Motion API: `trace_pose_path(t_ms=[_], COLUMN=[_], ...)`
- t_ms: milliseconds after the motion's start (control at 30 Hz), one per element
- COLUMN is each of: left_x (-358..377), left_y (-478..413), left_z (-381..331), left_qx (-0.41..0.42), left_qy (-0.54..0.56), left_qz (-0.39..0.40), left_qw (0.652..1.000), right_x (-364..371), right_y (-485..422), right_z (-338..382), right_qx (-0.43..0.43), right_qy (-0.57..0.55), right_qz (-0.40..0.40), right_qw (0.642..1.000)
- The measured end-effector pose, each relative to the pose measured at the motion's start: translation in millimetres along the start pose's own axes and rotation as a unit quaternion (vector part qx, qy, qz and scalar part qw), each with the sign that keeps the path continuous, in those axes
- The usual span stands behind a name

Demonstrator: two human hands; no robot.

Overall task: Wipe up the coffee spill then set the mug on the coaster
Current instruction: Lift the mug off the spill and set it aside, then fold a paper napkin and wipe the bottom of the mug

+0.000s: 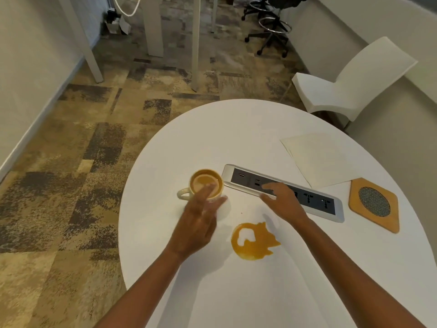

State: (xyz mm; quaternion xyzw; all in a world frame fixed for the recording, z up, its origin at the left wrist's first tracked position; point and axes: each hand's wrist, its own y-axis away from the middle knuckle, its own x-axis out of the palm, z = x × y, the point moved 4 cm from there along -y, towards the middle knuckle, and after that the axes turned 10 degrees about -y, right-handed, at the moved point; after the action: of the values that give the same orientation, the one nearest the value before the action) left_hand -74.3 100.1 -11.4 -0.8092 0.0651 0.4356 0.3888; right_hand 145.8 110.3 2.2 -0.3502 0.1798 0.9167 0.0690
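A cream mug [205, 180] with coffee in it stands near the left edge of the white oval table [236, 129], handle pointing left. My left hand [199, 221] hovers just in front of the mug, fingers apart and blurred, overlapping its rim. An orange-brown coffee spill [254, 242] lies on the table between my arms. My right hand [282, 201] is open, fingers spread over the near edge of the power strip. A wooden coaster [374, 204] with a round mesh centre sits at the right. A pale paper napkin [318, 158] lies flat behind the coaster.
A white and grey power strip [314, 197] is set diagonally in the table between mug and coaster. A white chair [354, 84] stands beyond the table at the right. Office stools [272, 27] and white table legs [153, 27] stand on the patterned carpet farther back.
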Motion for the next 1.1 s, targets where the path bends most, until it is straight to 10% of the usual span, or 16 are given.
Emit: trace_pose_path(t_ms=[200, 1100], left_x=[55, 274], left_y=[1, -168], left_z=[-76, -180], left_qx=[0.167, -0.013], left_qy=[0.006, -0.109], left_qz=[0.131, 0.276], left_qw=[0.977, 0.955], right_x=[-32, -162], right_y=[18, -93], right_z=[-66, -218], right_qx=[0.046, -0.062], right_qy=[-0.035, 0.197], right_qz=[-0.064, -0.028], right_qw=[0.996, 0.978])
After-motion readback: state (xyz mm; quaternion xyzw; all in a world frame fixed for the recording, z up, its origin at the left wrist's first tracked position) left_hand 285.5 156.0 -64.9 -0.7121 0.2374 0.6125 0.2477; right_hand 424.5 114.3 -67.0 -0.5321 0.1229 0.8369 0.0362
